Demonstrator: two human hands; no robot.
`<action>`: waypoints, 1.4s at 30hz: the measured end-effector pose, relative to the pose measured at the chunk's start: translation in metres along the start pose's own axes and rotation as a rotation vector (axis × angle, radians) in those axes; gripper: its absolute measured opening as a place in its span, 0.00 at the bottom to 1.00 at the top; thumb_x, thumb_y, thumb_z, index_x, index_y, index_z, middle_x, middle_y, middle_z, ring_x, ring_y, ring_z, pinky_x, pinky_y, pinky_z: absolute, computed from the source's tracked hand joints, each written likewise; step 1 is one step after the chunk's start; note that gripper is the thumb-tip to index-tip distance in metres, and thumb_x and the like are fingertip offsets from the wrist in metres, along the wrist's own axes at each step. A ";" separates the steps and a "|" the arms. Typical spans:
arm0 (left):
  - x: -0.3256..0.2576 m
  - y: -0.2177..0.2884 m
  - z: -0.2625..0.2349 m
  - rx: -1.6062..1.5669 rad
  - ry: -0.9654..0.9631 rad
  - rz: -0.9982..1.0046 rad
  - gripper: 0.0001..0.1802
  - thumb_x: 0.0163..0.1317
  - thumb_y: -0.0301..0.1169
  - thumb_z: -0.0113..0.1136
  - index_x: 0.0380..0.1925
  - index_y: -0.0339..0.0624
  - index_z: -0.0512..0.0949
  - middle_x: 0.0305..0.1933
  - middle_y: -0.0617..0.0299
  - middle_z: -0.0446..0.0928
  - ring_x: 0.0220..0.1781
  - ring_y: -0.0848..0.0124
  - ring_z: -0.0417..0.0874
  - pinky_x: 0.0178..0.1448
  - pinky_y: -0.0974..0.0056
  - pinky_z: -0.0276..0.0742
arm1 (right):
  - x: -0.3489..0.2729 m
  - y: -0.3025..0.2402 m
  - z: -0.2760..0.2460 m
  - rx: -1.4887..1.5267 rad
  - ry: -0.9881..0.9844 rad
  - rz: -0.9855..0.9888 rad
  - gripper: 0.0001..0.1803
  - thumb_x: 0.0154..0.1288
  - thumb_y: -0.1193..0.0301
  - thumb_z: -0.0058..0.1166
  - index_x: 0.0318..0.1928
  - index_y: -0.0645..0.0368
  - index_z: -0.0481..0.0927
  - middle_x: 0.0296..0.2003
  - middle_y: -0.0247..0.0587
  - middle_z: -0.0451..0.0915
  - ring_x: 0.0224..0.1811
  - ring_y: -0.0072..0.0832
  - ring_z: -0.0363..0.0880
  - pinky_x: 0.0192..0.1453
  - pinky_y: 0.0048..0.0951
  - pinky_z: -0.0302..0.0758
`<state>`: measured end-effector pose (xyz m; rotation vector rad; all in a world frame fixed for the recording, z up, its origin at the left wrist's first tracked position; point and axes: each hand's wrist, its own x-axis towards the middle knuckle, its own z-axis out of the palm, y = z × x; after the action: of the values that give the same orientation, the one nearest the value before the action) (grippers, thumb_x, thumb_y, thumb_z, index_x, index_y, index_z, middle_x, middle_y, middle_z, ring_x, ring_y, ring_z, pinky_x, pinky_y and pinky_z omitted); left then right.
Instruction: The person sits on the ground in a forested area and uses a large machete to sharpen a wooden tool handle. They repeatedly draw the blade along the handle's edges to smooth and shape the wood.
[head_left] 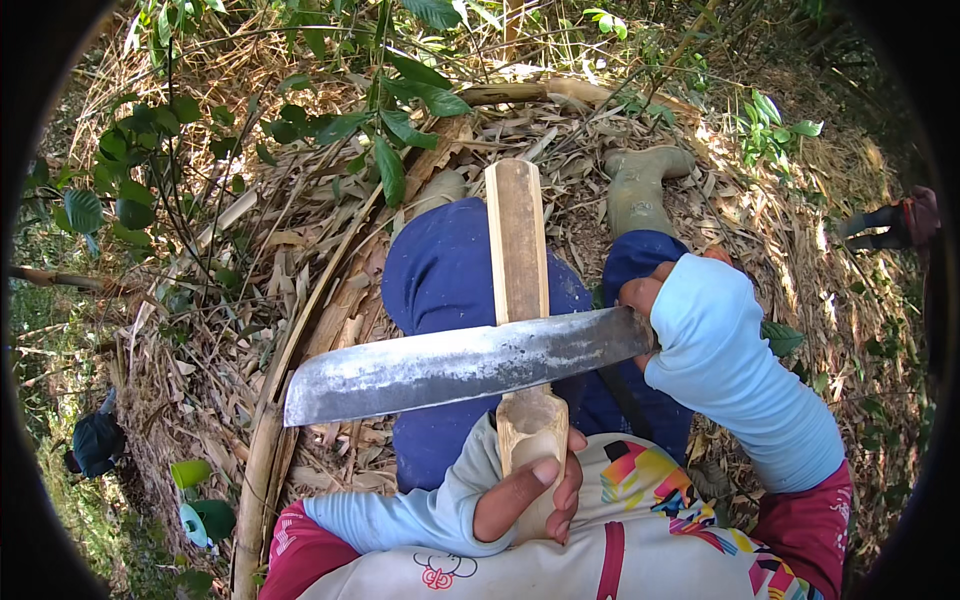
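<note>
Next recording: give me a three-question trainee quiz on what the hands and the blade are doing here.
1. True or false: the left hand grips the near end of the bamboo piece.
2. Which thing does the right hand hold?
A. a green rubber boot
B. the handle end of the big knife
C. a leafy branch
3. Fill in: the knife blade lies ____ the bamboo piece, its blunt tip pointing to the person's left.

Key
1. True: the fingers wrap the bamboo's lower end, close to the person's body.
2. B: the right hand, in a light blue sleeve, closes on the knife at its right end.
3. Across: the blade crosses over the bamboo, which points away over the lap.
</note>
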<state>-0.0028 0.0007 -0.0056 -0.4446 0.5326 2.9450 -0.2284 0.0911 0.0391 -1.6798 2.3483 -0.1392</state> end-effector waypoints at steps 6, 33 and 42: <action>0.000 0.002 0.003 -0.020 -0.004 0.002 0.15 0.73 0.30 0.47 0.56 0.39 0.62 0.31 0.57 0.71 0.28 0.69 0.75 0.34 0.61 0.78 | 0.011 0.004 -0.003 -0.001 0.020 0.027 0.22 0.32 0.72 0.70 0.36 0.54 0.82 0.26 0.40 0.77 0.30 0.41 0.78 0.38 0.39 0.73; 0.002 0.001 0.001 0.005 0.019 0.011 0.13 0.72 0.31 0.47 0.53 0.38 0.63 0.29 0.52 0.72 0.27 0.63 0.78 0.35 0.54 0.80 | 0.025 0.007 -0.009 0.003 -0.098 0.039 0.15 0.47 0.66 0.62 0.38 0.54 0.80 0.26 0.47 0.80 0.34 0.48 0.81 0.40 0.46 0.75; 0.003 -0.001 0.003 0.019 0.044 0.020 0.14 0.72 0.31 0.48 0.52 0.38 0.63 0.29 0.52 0.72 0.26 0.63 0.78 0.34 0.54 0.80 | 0.035 0.007 -0.010 -0.056 -0.184 0.100 0.15 0.49 0.67 0.61 0.39 0.54 0.79 0.27 0.47 0.80 0.35 0.50 0.81 0.41 0.44 0.76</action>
<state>-0.0066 0.0023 -0.0044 -0.5067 0.5734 2.9531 -0.2483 0.0600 0.0418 -1.5243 2.3107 0.0965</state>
